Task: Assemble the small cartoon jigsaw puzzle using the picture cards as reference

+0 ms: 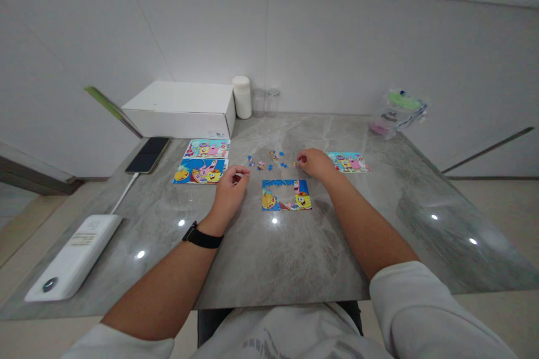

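A partly assembled jigsaw puzzle [268, 185] with bright cartoon figures lies on the table in front of me, with a gap in its middle. Beyond it several loose puzzle pieces [261, 166] are scattered. My right hand [314, 164] is beyond the puzzle's right side, its fingertips closed at a small puzzle piece [295, 165] and partly covering it. My left hand [233, 184] is left of the puzzle, fingers loosely curled, a small space between thumb and forefinger and nothing visible in them. Close by it is a blue cartoon picture card [197, 171], whose right edge the hand partly overlaps.
Picture cards lie at the left [207, 148] and beside my right forearm [351, 162]. At the back stand a white box [177, 118], a white bottle [242, 98] and two clear glasses [273, 102]. A phone [148, 155], a white power bank [76, 258] and a plastic bag [398, 112] flank them.
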Demonstrator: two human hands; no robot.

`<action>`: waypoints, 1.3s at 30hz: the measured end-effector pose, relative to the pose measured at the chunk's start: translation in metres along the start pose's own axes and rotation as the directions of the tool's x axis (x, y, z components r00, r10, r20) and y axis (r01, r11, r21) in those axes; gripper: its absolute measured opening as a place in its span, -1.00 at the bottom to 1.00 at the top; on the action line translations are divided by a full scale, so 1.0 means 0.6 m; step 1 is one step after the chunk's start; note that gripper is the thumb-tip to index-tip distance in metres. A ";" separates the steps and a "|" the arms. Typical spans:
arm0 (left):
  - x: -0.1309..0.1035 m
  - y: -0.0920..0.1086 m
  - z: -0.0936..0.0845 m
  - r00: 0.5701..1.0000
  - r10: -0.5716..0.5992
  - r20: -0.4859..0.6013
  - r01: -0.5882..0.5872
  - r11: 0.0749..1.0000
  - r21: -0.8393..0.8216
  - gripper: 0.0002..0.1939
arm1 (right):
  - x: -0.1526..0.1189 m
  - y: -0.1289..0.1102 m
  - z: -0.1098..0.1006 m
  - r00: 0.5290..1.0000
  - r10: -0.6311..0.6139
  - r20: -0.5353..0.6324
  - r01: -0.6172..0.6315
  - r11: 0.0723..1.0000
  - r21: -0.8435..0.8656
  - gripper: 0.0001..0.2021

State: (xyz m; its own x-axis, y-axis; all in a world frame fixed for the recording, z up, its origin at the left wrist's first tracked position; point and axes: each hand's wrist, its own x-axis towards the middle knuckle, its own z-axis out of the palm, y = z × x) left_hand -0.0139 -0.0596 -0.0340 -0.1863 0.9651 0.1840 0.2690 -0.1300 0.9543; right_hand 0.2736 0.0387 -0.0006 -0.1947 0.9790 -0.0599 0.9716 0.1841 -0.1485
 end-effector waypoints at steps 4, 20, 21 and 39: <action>0.000 0.000 0.000 1.000 0.007 0.000 -0.007 1.000 -0.003 -0.85 | -0.001 -0.015 0.016 1.000 -0.019 -0.008 0.019 1.000 0.022 -0.74; 0.001 -0.004 0.002 1.000 0.003 0.004 -0.003 1.000 -0.012 -0.85 | 0.002 -0.009 0.034 0.997 0.010 -0.074 -0.008 1.000 0.029 -0.75; 0.002 -0.004 0.002 1.000 0.006 0.004 -0.006 1.000 -0.013 -0.85 | 0.003 -0.009 0.034 0.997 0.009 -0.077 -0.007 1.000 0.029 -0.75; 0.000 0.006 -0.001 1.000 -0.002 -0.009 0.002 0.998 -0.056 -0.86 | 0.021 -0.090 -0.002 0.946 -0.312 -0.085 0.321 0.939 0.124 -0.79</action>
State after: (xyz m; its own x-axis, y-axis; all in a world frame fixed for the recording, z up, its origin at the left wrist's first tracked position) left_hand -0.0134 -0.0599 -0.0303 -0.1948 0.9634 0.1841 0.2153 -0.1411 0.9663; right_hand 0.2188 0.0411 0.0080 -0.4761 0.8763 0.0732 0.8331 0.4761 -0.2815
